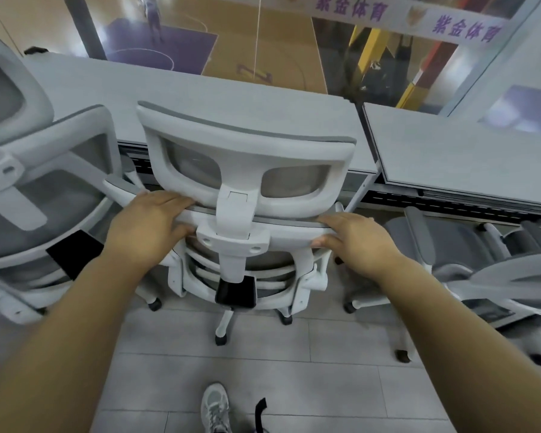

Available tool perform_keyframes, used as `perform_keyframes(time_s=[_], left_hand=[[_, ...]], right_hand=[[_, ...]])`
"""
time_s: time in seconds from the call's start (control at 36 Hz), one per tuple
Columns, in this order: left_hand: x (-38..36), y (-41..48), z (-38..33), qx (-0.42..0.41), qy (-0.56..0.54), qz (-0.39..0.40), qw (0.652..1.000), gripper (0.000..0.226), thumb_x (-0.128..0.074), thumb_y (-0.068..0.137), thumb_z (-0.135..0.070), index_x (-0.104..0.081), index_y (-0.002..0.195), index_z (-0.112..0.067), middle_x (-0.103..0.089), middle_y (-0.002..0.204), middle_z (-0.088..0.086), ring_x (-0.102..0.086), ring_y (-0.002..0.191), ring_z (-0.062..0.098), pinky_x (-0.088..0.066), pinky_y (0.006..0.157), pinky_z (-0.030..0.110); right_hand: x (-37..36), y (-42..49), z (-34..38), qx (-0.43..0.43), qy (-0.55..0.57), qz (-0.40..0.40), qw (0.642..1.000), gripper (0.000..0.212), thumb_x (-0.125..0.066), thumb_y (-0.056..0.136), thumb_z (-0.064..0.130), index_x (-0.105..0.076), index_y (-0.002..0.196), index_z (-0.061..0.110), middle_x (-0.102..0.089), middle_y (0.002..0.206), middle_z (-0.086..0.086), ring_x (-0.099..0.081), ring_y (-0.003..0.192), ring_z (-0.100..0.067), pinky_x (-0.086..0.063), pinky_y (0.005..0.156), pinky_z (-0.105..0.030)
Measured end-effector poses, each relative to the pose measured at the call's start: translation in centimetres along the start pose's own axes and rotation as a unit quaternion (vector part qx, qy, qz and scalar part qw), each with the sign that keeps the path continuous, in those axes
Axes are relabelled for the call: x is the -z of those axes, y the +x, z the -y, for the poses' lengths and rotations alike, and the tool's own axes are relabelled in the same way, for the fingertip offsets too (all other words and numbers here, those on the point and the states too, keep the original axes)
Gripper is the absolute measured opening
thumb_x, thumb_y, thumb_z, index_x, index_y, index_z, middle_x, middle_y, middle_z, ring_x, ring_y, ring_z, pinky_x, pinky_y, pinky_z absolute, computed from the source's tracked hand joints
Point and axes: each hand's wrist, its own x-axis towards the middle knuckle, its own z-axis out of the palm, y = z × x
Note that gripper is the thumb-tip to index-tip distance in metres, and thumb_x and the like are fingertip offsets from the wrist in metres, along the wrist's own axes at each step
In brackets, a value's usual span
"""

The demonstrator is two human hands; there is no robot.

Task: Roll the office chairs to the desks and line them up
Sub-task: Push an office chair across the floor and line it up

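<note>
On the middle chair (247, 151), at its backrest rim, left hand (144, 228) and right hand (356, 242) gripping.

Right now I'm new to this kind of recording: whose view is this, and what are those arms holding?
No machine here. One camera worn on a person's head looks forward and down, so the bare arms are the wearer's own. The left hand and right hand grip the top edge of the back of the middle chair, either side of its headrest post. That chair faces a grey desk, with a left chair and a right chair beside it. Beyond the desk lies a sports court.
</note>
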Motion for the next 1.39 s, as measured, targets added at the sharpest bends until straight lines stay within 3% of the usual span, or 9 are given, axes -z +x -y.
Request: perform_keyframes(time_s=[0.22, 0.36, 0.47, 0.61, 0.75, 0.89, 1.0, 1.14, 1.39], left_hand=[[-1.1, -2.0, -3.8, 0.039, 0.01, -0.032, 0.999, 0.043, -0.074, 0.076, -0.032, -0.065, 0.115, -0.019, -0.065, 0.116, 0.005, -0.056, 0.103, 0.036, -0.05, 0.08, 0.045], [-1.3, -2.4, -6.4, 0.049, 0.019, -0.049, 0.997, 0.041, -0.073, 0.078, -0.033, -0.066, 0.116, -0.02, -0.066, 0.117, 0.002, -0.056, 0.107, 0.031, -0.046, 0.083, 0.04], [-1.3, -2.2, -8.7, 0.047, 0.011, -0.046, 0.998, 0.04, -0.073, 0.078, -0.03, -0.067, 0.116, -0.017, -0.066, 0.118, 0.002, -0.057, 0.109, 0.028, -0.043, 0.093, 0.044], [-1.9, -1.2, -10.6, 0.027, 0.007, -0.032, 0.999, 0.04, -0.073, 0.077, -0.034, -0.067, 0.113, -0.017, -0.068, 0.113, 0.002, -0.06, 0.106, 0.026, -0.045, 0.088, 0.042], [-2.4, -0.4, -11.7, 0.009, 0.003, -0.012, 1.0, 0.041, -0.064, 0.083, -0.041, -0.063, 0.118, -0.021, -0.065, 0.121, -0.002, -0.057, 0.111, 0.024, -0.044, 0.091, 0.038], [-2.8, 0.4, -13.4, -0.001, -0.012, 0.006, 1.0, 0.039, -0.059, 0.087, -0.039, -0.061, 0.122, -0.023, -0.062, 0.126, -0.003, -0.054, 0.117, 0.021, -0.041, 0.092, 0.033], [-3.0, 0.7, -14.2, 0.006, -0.015, 0.027, 1.0, 0.039, -0.058, 0.087, -0.042, -0.06, 0.123, -0.027, -0.06, 0.127, -0.006, -0.053, 0.118, 0.02, -0.043, 0.089, 0.034], [-2.8, 0.7, -14.6, 0.01, -0.003, 0.041, 0.999, 0.036, -0.058, 0.087, -0.044, -0.061, 0.12, -0.031, -0.062, 0.123, -0.009, -0.055, 0.111, 0.018, -0.037, 0.075, 0.028], [-2.5, -0.2, -15.5, 0.027, -0.008, 0.044, 0.999, 0.039, -0.059, 0.083, -0.05, -0.062, 0.118, -0.033, -0.061, 0.123, -0.011, -0.057, 0.11, 0.016, -0.039, 0.075, 0.027]], right_hand=[[0.2, -1.5, -3.3, -0.015, 0.017, 0.007, 1.0, 0.036, -0.055, 0.09, 0.038, -0.056, 0.123, 0.026, -0.059, 0.113, 0.002, -0.05, 0.11, -0.019, -0.041, 0.085, -0.036], [0.4, -2.6, -5.0, -0.021, 0.029, -0.007, 0.999, 0.032, -0.057, 0.089, 0.037, -0.058, 0.118, 0.023, -0.059, 0.111, 0.002, -0.048, 0.106, -0.018, -0.044, 0.086, -0.039], [0.8, -3.3, -6.6, -0.029, 0.05, -0.008, 0.998, 0.028, -0.059, 0.089, 0.035, -0.059, 0.114, 0.023, -0.059, 0.11, 0.001, -0.049, 0.109, -0.021, -0.045, 0.085, -0.04], [1.1, -4.4, -8.5, -0.038, 0.055, -0.037, 0.997, 0.029, -0.06, 0.089, 0.03, -0.06, 0.115, 0.018, -0.059, 0.111, -0.004, -0.049, 0.106, -0.024, -0.045, 0.085, -0.04], [1.4, -5.2, -10.4, -0.06, 0.052, -0.056, 0.995, 0.037, -0.059, 0.09, 0.025, -0.055, 0.125, 0.013, -0.055, 0.125, -0.006, -0.045, 0.119, -0.024, -0.034, 0.106, -0.045], [1.4, -5.8, -12.2, -0.073, 0.037, -0.074, 0.994, 0.04, -0.058, 0.091, 0.026, -0.053, 0.128, 0.014, -0.05, 0.133, -0.007, -0.041, 0.123, -0.024, -0.035, 0.094, -0.035], [1.4, -6.4, -13.4, -0.077, 0.033, -0.079, 0.993, 0.04, -0.06, 0.09, 0.027, -0.054, 0.127, 0.014, -0.05, 0.132, -0.006, -0.042, 0.123, -0.025, -0.038, 0.093, -0.036], [1.3, -7.1, -13.8, -0.072, 0.034, -0.086, 0.993, 0.041, -0.06, 0.089, 0.029, -0.054, 0.127, 0.014, -0.051, 0.131, -0.005, -0.043, 0.122, -0.025, -0.039, 0.088, -0.034], [1.9, -7.8, -14.0, -0.071, 0.064, -0.087, 0.992, 0.041, -0.063, 0.088, 0.025, -0.055, 0.126, 0.013, -0.053, 0.13, -0.003, -0.045, 0.119, -0.022, -0.039, 0.088, -0.033]])
